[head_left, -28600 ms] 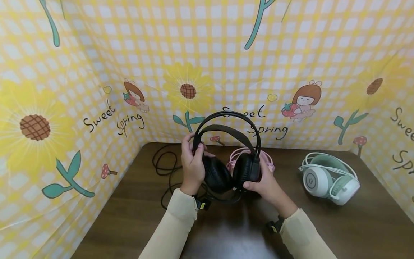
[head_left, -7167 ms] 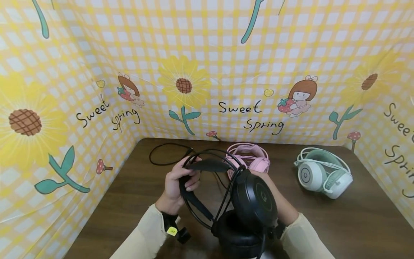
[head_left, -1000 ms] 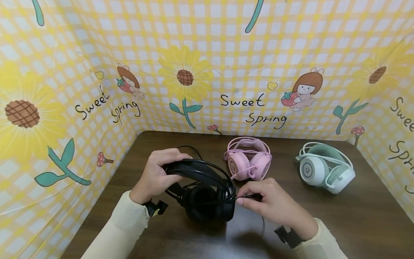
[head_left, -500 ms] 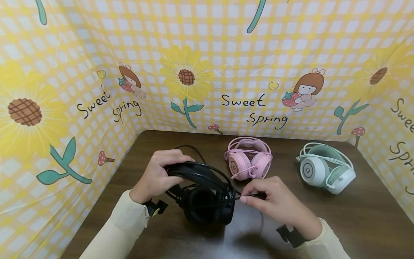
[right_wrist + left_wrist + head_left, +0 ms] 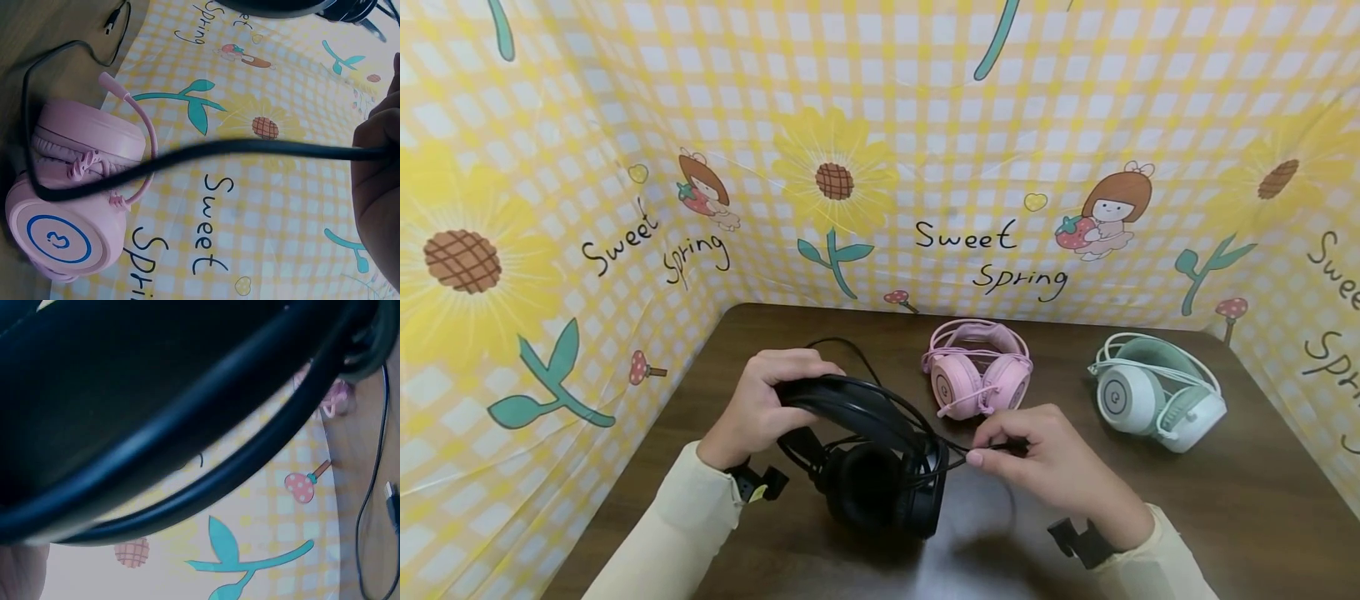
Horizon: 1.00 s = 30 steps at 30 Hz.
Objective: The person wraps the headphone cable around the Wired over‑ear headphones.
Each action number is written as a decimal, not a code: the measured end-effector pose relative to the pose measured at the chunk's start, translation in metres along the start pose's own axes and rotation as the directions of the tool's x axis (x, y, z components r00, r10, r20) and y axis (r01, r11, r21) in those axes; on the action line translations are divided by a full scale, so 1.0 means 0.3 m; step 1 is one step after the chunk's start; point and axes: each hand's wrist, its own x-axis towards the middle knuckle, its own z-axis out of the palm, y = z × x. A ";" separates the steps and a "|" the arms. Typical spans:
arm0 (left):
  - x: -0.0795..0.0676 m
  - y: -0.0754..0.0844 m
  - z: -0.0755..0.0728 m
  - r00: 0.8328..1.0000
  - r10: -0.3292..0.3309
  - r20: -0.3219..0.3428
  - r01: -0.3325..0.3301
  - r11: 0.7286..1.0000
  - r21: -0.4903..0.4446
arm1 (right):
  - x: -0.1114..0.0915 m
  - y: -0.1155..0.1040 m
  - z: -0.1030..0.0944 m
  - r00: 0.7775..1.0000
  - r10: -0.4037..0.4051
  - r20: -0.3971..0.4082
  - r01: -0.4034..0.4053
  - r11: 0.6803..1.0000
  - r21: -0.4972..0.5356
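Observation:
Black over-ear headphones [image 5: 865, 417] stand tilted over the middle of the table, ear cups low. My left hand [image 5: 758, 408] grips the left end of their headband, which fills much of the left wrist view. Beside the right ear cup, my right hand [image 5: 1052, 458] pinches the black cable [image 5: 219, 147] between thumb and fingers. Part of that cable runs back over the headband, and more lies behind the headphones. Its plug [image 5: 111, 25] lies on the table in the right wrist view. Curled fingers hide the gripped piece of cable.
Pink headphones [image 5: 977, 375] with their cord wound round them sit behind my right hand. Farther right are white and green headphones [image 5: 1159, 392]. A yellow checked cloth [image 5: 880, 167] walls the back and sides of the brown table [image 5: 760, 533].
Earlier both hands held the headphones up and turned them. Over the last second my right hand has drawn the pinched cable slightly right, away from the ear cup; my left hand keeps its grip.

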 end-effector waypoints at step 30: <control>-0.013 -0.016 0.065 0.999 -0.031 -0.036 0.017 0.935 -0.354 | -0.001 0.061 -0.046 0.995 -0.056 -0.085 0.064 0.993 0.097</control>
